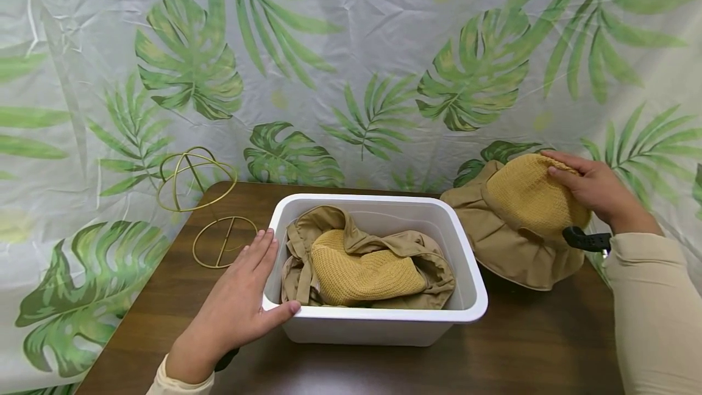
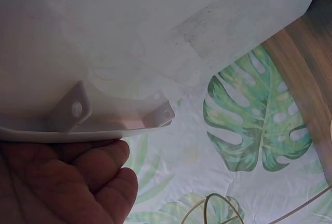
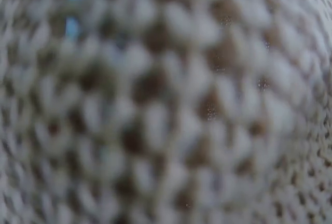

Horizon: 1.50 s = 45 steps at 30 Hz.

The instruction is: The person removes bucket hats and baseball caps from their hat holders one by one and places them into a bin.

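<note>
My right hand (image 1: 595, 191) pinches the yellow knitted crown of a sun hat (image 1: 526, 200) with a wide tan cloth brim, at the right of the table. In the right wrist view the hat's knit (image 3: 166, 99) fills the frame, blurred. My left hand (image 1: 236, 303) rests with straight fingers on the left rim of a white plastic tub (image 1: 378, 316). From below, the left wrist view shows that hand (image 2: 72, 177) against the rim. Inside the tub lies another hat (image 1: 367, 267), yellow knit with a folded tan brim.
A gold wire stand (image 1: 197, 197) with round hoops stands at the back left of the dark wooden table (image 1: 159, 316). Behind the table hangs a white curtain (image 1: 373, 35) with green leaf prints.
</note>
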Tool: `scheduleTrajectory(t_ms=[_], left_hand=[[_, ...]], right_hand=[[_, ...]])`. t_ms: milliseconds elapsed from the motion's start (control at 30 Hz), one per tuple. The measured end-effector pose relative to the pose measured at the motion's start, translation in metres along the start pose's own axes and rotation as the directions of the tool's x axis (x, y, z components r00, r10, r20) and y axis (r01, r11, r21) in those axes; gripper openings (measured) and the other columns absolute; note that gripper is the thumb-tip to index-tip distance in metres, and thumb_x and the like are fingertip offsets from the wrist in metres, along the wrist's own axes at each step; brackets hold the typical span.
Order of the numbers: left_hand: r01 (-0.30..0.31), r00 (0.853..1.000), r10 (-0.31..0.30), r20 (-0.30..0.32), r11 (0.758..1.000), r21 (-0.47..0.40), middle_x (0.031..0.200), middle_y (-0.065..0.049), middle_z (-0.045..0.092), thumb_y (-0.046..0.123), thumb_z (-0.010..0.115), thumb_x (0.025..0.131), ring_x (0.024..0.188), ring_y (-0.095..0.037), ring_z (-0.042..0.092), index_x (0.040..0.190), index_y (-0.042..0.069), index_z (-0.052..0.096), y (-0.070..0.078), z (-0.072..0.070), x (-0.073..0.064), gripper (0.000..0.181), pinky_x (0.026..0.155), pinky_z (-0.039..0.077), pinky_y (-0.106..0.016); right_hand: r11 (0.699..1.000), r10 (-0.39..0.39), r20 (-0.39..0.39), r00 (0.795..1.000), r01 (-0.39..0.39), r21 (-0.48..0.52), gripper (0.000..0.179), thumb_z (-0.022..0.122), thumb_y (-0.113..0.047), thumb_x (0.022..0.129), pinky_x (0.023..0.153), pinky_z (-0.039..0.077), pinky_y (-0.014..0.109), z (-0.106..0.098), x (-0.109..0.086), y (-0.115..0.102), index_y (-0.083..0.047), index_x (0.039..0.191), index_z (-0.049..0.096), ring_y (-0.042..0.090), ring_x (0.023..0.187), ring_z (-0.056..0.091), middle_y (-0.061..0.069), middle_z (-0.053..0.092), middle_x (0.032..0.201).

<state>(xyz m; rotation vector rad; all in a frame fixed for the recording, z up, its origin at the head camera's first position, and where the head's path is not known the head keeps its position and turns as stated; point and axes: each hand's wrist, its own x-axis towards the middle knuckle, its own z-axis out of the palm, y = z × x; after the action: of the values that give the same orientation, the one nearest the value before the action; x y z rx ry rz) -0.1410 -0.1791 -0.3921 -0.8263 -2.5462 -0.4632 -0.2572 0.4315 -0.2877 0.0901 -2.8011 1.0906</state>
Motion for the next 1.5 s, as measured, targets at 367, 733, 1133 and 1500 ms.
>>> scheduleTrajectory(t_ms=[367,733,1133,1500], left_hand=[[0.006,1.000,-0.006,0.009,1.000,-0.007,0.154,-0.027,0.033,0.066,0.059,0.087,0.144,-0.039,0.029,0.142,-0.014,0.043,0.000,-0.001,0.000,0.099,0.112,0.032,-0.054],[0.013,1.000,-0.013,0.023,1.000,-0.008,0.155,-0.026,0.032,0.066,0.059,0.086,0.145,-0.039,0.027,0.143,-0.014,0.042,0.000,-0.001,0.000,0.099,0.114,0.030,-0.052],[0.028,0.999,-0.027,0.034,1.000,-0.013,0.155,-0.026,0.033,0.064,0.061,0.086,0.145,-0.039,0.027,0.142,-0.014,0.043,0.001,-0.001,0.001,0.098,0.113,0.030,-0.053],[0.018,0.999,-0.017,0.032,1.000,-0.014,0.155,-0.026,0.032,0.064,0.061,0.086,0.145,-0.039,0.027,0.142,-0.014,0.043,0.000,-0.002,0.000,0.098,0.112,0.031,-0.055]], right_hand=[[0.998,0.048,-0.027,0.999,-0.048,-0.028,0.053,0.051,-0.052,0.098,0.075,0.034,0.004,-0.019,-0.004,-0.016,-0.037,0.149,0.045,0.017,0.142,0.030,-0.018,0.041,0.147],[0.994,0.051,-0.067,0.996,-0.057,-0.091,0.053,0.046,-0.054,0.099,0.101,0.033,0.017,-0.034,-0.011,-0.030,-0.039,0.150,0.043,0.022,0.144,0.027,-0.006,0.037,0.153],[0.992,0.005,-0.187,0.982,-0.029,-0.126,0.048,0.048,-0.049,0.101,0.071,0.038,0.007,-0.047,-0.016,-0.066,-0.037,0.147,0.046,0.013,0.135,0.042,-0.006,0.042,0.151],[0.997,-0.057,-0.191,0.980,0.048,-0.054,0.044,0.050,-0.042,0.101,0.103,0.037,0.015,-0.042,-0.018,-0.112,-0.039,0.145,0.049,0.012,0.142,0.034,-0.009,0.042,0.151]])
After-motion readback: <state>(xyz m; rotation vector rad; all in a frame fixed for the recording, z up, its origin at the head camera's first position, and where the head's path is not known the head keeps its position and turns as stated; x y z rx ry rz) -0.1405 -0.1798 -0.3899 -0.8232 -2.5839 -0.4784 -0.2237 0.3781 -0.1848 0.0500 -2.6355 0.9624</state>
